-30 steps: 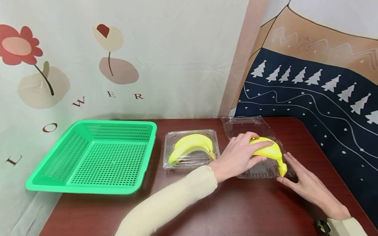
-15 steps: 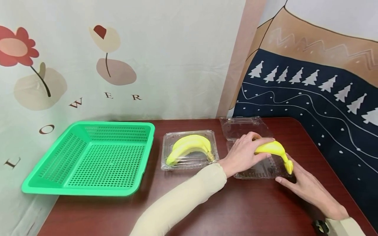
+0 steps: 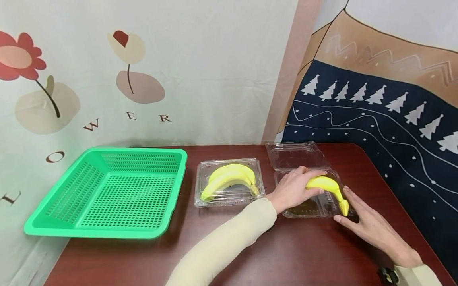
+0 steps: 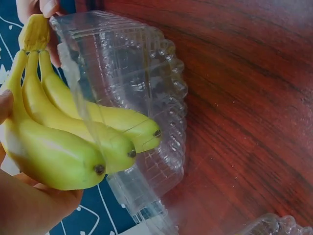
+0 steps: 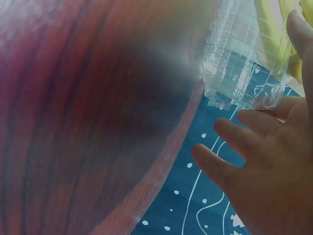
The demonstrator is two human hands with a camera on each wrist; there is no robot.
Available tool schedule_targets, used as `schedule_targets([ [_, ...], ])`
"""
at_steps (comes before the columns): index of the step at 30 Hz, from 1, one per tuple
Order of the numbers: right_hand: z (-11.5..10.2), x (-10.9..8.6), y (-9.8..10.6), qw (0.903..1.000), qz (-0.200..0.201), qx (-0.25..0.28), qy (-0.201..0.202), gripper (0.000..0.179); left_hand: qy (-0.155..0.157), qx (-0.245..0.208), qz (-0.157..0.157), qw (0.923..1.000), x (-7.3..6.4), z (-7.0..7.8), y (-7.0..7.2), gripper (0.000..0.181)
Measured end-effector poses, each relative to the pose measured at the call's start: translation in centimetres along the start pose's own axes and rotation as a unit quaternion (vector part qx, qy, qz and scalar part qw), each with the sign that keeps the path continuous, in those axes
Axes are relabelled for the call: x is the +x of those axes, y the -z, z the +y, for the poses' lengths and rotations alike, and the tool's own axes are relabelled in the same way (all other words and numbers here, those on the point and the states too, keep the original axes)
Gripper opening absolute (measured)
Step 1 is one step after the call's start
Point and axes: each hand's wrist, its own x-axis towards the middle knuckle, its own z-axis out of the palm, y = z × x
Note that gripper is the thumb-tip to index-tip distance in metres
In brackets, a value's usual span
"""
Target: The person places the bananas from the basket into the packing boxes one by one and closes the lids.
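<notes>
A bunch of three yellow bananas [image 3: 324, 184], joined at one stem, is in my left hand [image 3: 294, 190], thumb on one side and fingers on the other. The bunch is over the open base of a clear plastic clamshell box [image 3: 310, 209], and the left wrist view has the banana tips [image 4: 117, 159] partly inside its walls. My right hand [image 3: 375, 228] is at the box's right side, near the stem, thumb and fingers spread apart. In the right wrist view its fingers [image 5: 215, 164] extend straight beside the box corner; whether they touch it is unclear.
Left of the open box stands a closed clear box [image 3: 229, 200] with bananas inside. A green perforated basket [image 3: 107, 230] sits further left. The open box's lid [image 3: 298, 156] lies back toward the wall. Patterned cloth [image 3: 214, 79] hangs behind the brown table [image 3: 286, 254].
My left hand has shifted the bananas slightly right, then lowered them toward the open box. The bunch has turned a little. My right hand stays nearly still.
</notes>
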Motion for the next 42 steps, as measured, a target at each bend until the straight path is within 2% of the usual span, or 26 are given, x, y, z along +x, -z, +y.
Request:
schedule_targets([
  [12,-0.1,0.0,0.0,0.9999,-0.007,-0.009,-0.003,0.098,0.025,0.000,0.016,0.9996,0.7,-0.6,-1.1,0.049],
  [20,0.0,0.0,-0.1,1.0000,0.002,-0.005,0.008,0.095,0.072,0.016,0.032,0.9968,1.1,-0.8,-1.7,0.049],
  [32,0.0,-0.1,-0.2,1.0000,0.003,-0.007,0.007,0.094,0.075,0.061,0.014,0.9952,1.3,-0.2,-2.3,0.049],
  [42,0.0,-0.2,-0.1,0.9998,0.008,-0.017,0.005,0.093,0.063,0.103,-0.006,0.9927,0.8,-0.1,-2.6,0.055],
])
